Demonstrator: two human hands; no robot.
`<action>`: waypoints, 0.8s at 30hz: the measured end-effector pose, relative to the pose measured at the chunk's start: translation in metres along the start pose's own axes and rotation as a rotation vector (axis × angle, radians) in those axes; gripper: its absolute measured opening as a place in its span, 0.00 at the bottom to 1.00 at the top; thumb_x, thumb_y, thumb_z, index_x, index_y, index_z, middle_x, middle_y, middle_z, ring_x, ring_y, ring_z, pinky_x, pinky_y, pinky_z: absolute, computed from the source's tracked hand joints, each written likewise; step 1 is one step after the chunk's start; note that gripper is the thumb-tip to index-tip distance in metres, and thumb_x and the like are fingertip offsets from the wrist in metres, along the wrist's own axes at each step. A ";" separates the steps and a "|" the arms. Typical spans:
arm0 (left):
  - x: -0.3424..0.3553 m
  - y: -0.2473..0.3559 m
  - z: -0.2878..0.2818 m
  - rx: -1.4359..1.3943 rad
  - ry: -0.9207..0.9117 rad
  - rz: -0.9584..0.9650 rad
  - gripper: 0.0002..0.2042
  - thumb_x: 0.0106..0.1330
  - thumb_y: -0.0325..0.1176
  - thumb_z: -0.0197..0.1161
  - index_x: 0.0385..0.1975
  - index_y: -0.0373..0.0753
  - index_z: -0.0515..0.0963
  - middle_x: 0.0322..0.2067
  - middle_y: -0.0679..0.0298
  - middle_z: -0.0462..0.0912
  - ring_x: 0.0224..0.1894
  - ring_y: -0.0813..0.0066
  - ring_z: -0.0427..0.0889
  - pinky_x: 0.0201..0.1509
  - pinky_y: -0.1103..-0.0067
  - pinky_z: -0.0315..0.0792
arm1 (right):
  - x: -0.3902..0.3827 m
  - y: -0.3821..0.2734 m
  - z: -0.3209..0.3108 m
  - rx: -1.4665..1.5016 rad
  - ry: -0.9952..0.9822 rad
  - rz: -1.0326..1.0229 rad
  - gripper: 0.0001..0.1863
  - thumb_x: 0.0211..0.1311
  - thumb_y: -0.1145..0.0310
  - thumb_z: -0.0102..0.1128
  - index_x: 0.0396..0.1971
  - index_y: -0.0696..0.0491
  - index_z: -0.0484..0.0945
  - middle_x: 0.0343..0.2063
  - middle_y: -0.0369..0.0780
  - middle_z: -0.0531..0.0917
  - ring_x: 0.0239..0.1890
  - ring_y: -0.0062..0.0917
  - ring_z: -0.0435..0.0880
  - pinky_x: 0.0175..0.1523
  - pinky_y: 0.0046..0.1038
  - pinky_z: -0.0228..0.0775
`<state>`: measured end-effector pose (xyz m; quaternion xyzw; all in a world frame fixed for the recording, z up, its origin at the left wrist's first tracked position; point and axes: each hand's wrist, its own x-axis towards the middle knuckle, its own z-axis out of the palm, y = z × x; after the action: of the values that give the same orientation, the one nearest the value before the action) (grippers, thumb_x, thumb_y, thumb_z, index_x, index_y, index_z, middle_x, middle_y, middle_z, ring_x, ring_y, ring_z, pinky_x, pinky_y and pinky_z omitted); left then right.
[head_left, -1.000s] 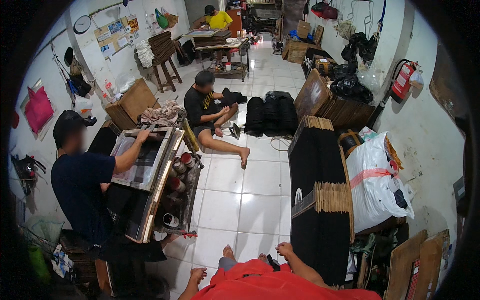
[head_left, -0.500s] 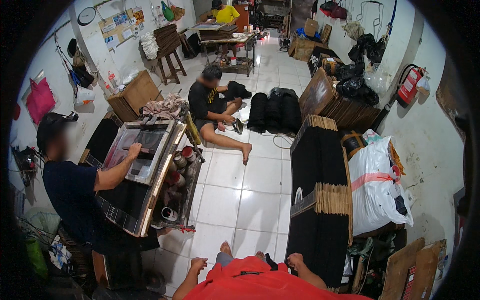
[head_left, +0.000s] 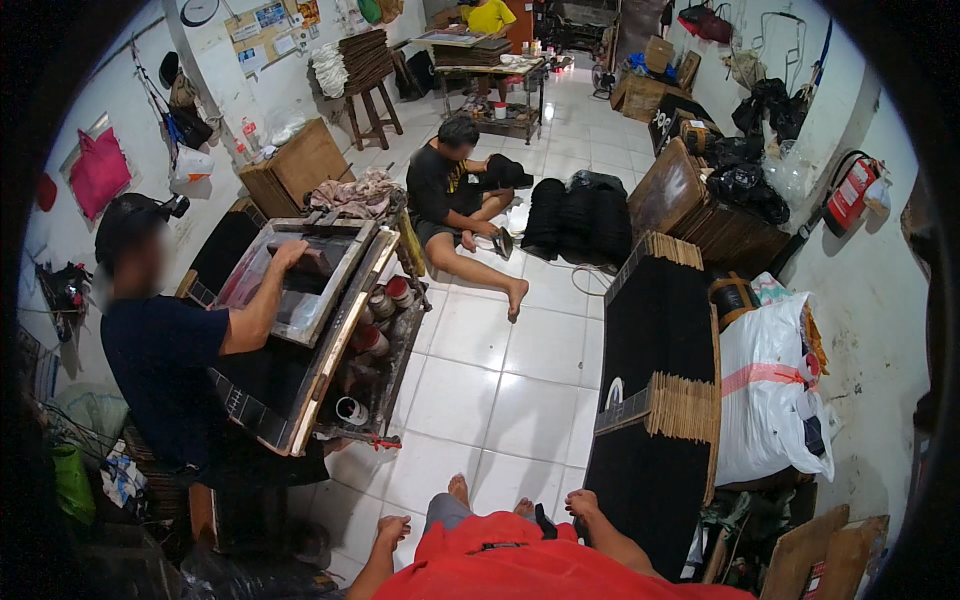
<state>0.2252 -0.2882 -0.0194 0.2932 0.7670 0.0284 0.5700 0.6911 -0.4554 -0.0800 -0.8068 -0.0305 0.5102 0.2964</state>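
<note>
My left hand point(head_left: 393, 529), fingers curled with nothing visible in them, hangs at the lower edge beside my red shirt point(head_left: 510, 555) and grey shorts, nearest the cart point(head_left: 382, 400) of paint tins. My right hand point(head_left: 582, 505) is loosely closed, nothing visible in it, beside a long stack of boards with black cloth point(head_left: 645, 480). My bare feet stand on the white tiles point(head_left: 530, 410) between the two. At left, a co-worker in navy point(head_left: 160, 365) has a hand on a squeegee-like piece in a screen frame point(head_left: 300, 322).
A person in black point(head_left: 450, 200) sits on the floor holding an iron point(head_left: 502, 242), near black fabric bundles point(head_left: 575, 220). Another in yellow point(head_left: 490, 18) works at a back table point(head_left: 510, 125). A white sack point(head_left: 760, 390) and cardboard boards point(head_left: 820, 555) lie along the right wall.
The view has shifted slightly, moving the room rightward in the picture. The seated person's raised hand has lowered to the iron. The navy-clad co-worker's hand has moved over the screen.
</note>
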 end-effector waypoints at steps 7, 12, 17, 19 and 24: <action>0.028 -0.016 -0.052 -0.027 0.007 -0.112 0.08 0.55 0.36 0.64 0.27 0.39 0.77 0.19 0.63 0.79 0.18 0.75 0.75 0.24 0.77 0.67 | 0.010 -0.006 0.004 -0.006 0.110 0.076 0.09 0.47 0.75 0.59 0.32 0.58 0.80 0.21 0.41 0.81 0.20 0.26 0.81 0.19 0.25 0.70; 0.075 0.011 -0.111 -0.144 0.060 -0.107 0.06 0.56 0.34 0.63 0.26 0.39 0.75 0.18 0.63 0.78 0.17 0.77 0.74 0.19 0.80 0.64 | 0.001 -0.032 0.054 0.001 0.103 0.085 0.07 0.48 0.74 0.58 0.29 0.59 0.79 0.21 0.42 0.81 0.19 0.25 0.80 0.18 0.24 0.68; 0.116 0.040 -0.179 -0.280 0.125 -0.099 0.06 0.57 0.32 0.61 0.24 0.37 0.74 0.15 0.63 0.75 0.14 0.77 0.73 0.15 0.82 0.63 | 0.003 -0.078 0.129 0.003 0.012 0.010 0.09 0.48 0.76 0.59 0.33 0.58 0.77 0.24 0.41 0.81 0.23 0.26 0.80 0.24 0.26 0.72; 0.127 0.051 -0.199 -0.296 0.088 -0.091 0.06 0.57 0.31 0.61 0.24 0.38 0.73 0.15 0.63 0.75 0.13 0.77 0.72 0.14 0.82 0.62 | 0.004 -0.098 0.157 -0.002 -0.020 -0.052 0.11 0.50 0.76 0.58 0.35 0.58 0.77 0.26 0.41 0.81 0.25 0.27 0.81 0.26 0.28 0.72; 0.134 0.067 -0.218 -0.268 0.081 -0.151 0.07 0.58 0.32 0.61 0.22 0.38 0.72 0.15 0.63 0.74 0.12 0.77 0.71 0.12 0.82 0.59 | 0.005 -0.139 0.191 0.084 -0.026 -0.122 0.10 0.46 0.74 0.61 0.32 0.57 0.79 0.25 0.40 0.81 0.22 0.22 0.80 0.25 0.24 0.72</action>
<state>0.0354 -0.1045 -0.0333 0.1546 0.7987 0.0991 0.5730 0.5682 -0.2536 -0.0707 -0.7838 -0.0620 0.5022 0.3601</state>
